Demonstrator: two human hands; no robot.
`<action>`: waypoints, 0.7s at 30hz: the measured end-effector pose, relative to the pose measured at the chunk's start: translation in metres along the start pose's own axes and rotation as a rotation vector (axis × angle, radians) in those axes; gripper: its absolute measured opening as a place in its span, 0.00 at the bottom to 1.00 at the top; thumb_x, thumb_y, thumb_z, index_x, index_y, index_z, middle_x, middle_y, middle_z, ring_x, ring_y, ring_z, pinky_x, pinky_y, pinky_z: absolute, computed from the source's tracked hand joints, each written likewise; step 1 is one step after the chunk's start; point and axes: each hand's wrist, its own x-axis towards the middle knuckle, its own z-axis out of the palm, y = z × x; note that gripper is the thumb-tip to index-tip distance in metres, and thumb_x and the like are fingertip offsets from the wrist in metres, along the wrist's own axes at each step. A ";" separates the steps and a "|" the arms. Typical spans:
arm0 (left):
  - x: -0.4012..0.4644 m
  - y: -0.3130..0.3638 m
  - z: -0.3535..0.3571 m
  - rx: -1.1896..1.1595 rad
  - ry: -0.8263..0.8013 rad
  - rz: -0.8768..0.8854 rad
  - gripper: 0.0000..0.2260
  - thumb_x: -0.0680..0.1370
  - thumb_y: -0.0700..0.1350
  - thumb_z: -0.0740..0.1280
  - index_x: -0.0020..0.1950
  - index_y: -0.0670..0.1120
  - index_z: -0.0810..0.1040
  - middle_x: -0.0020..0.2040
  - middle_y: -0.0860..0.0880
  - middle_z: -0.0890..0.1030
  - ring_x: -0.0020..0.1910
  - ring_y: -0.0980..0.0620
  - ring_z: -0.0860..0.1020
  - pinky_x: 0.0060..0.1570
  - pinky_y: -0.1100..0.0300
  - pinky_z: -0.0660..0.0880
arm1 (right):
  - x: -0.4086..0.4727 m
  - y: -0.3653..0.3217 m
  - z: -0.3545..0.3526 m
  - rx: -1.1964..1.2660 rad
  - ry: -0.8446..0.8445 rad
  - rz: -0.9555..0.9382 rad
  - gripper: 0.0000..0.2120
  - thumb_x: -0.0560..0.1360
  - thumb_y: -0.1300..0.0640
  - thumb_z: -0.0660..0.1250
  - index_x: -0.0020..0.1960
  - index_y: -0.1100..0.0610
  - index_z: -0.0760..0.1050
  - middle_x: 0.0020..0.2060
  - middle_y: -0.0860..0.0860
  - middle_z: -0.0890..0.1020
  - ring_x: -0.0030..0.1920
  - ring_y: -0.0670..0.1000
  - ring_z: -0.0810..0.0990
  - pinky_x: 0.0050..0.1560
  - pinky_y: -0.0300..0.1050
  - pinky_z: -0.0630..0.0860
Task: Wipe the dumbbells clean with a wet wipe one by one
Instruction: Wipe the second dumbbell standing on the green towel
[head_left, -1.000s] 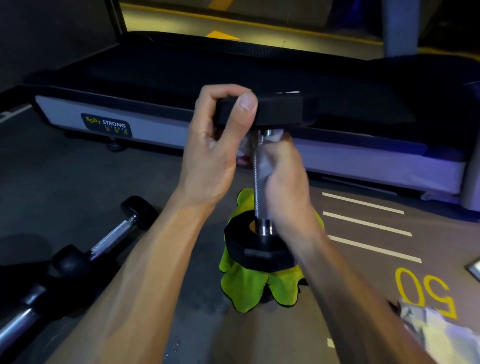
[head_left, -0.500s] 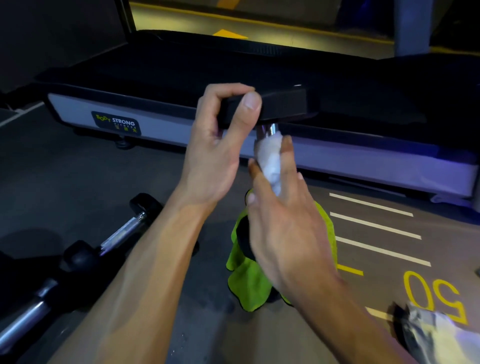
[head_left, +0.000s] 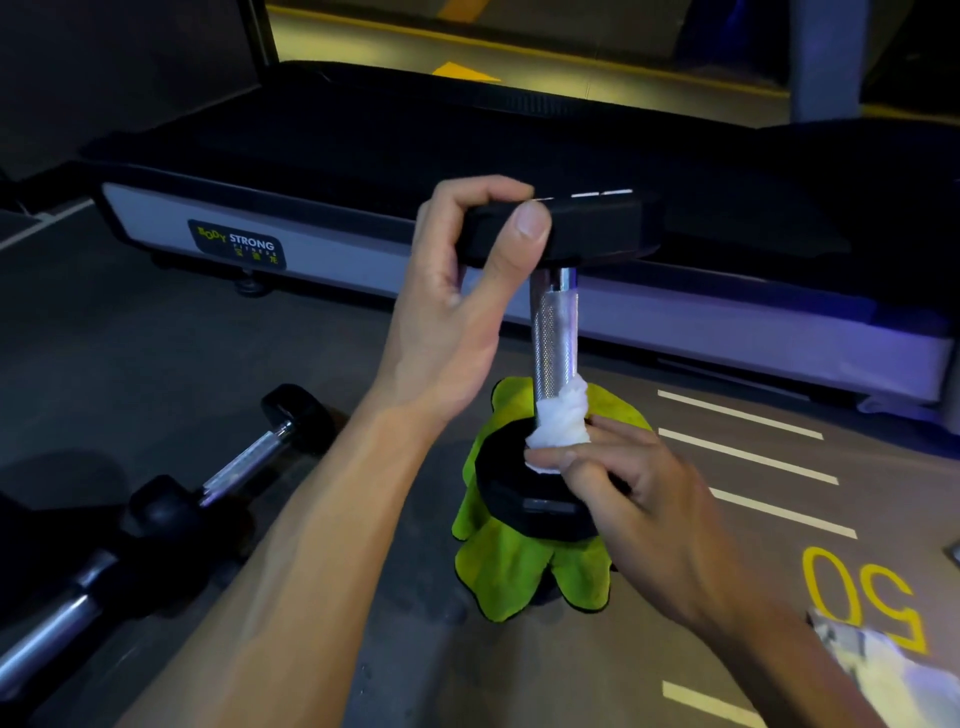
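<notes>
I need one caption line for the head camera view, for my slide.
Left hand steadies an upright dumbbell on a green cloth while right hand rubs its handle with a wet wipe.

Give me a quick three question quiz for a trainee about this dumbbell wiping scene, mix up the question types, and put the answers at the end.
1. True or false: the upright dumbbell stands on a green cloth.
2. Which hand steadies the dumbbell's top head? A) left hand B) right hand C) neither
3. Fill in: the wet wipe is bunched round the ____ end of the knurled handle.

Key: 1 true; 2 A; 3 lower. The right hand pinches the wipe just above the bottom head. Other dumbbells lie on the floor to the left.
</notes>
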 end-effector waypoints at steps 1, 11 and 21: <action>-0.001 0.000 0.002 -0.014 0.010 -0.001 0.14 0.80 0.56 0.65 0.63 0.52 0.74 0.59 0.48 0.74 0.56 0.58 0.74 0.59 0.63 0.70 | 0.001 -0.001 0.000 0.051 0.012 0.016 0.19 0.70 0.41 0.55 0.50 0.30 0.83 0.53 0.20 0.77 0.69 0.35 0.69 0.72 0.45 0.67; -0.053 -0.034 0.022 0.021 -0.007 -0.376 0.16 0.79 0.53 0.72 0.59 0.44 0.81 0.40 0.57 0.83 0.41 0.61 0.81 0.48 0.63 0.76 | -0.007 0.000 0.008 0.126 0.078 -0.043 0.18 0.74 0.50 0.58 0.47 0.39 0.86 0.48 0.14 0.72 0.65 0.25 0.65 0.58 0.21 0.61; -0.068 -0.019 0.038 0.037 0.014 -0.400 0.11 0.81 0.59 0.62 0.47 0.53 0.77 0.42 0.49 0.85 0.39 0.51 0.82 0.42 0.45 0.80 | -0.017 0.000 0.012 0.260 0.134 -0.092 0.15 0.81 0.51 0.58 0.40 0.43 0.80 0.43 0.37 0.84 0.47 0.42 0.81 0.43 0.30 0.71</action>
